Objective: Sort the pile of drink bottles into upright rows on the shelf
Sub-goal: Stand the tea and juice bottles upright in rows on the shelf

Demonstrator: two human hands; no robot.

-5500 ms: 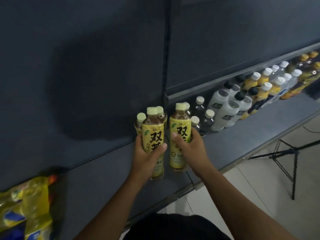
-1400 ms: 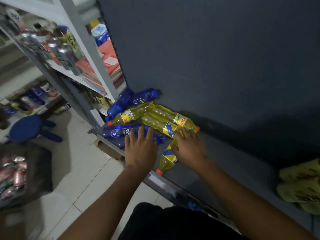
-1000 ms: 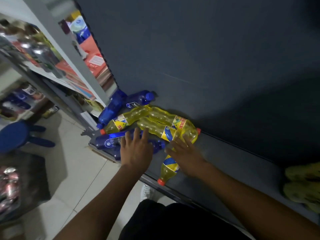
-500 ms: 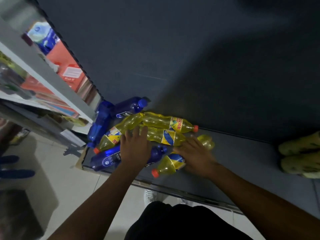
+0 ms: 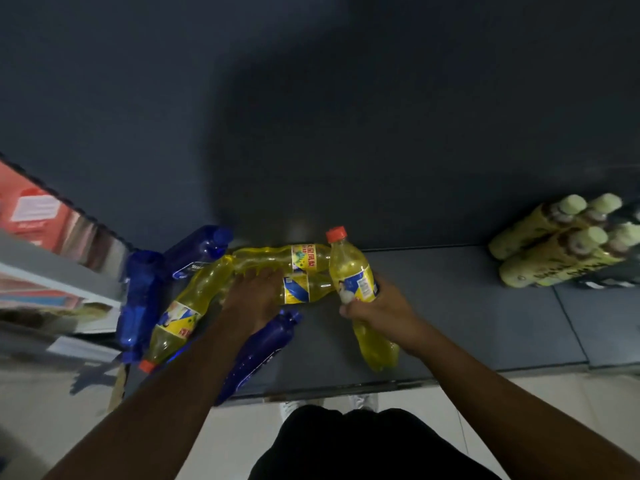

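Note:
A pile of bottles lies on the dark shelf [image 5: 467,306]: yellow soda bottles [image 5: 277,259] with red caps and blue bottles [image 5: 138,299] on their sides. My right hand [image 5: 381,306] is shut around one yellow soda bottle [image 5: 353,271], held nearly upright above the shelf with its red cap up. My left hand [image 5: 252,299] rests palm down on another lying yellow bottle [image 5: 301,289] in the pile, fingers curled over it. A blue bottle [image 5: 263,344] lies under my left forearm.
A group of upright yellow-label tea bottles [image 5: 561,244] stands at the right end of the shelf. A neighbouring shelving unit with red boxes [image 5: 31,216] is at the left. Pale floor tiles [image 5: 554,403] lie below the shelf's front edge.
My right hand has lifted a yellow soda bottle off the shelf and turned it cap up. My left hand has stayed on the pile. The view has swung to the right.

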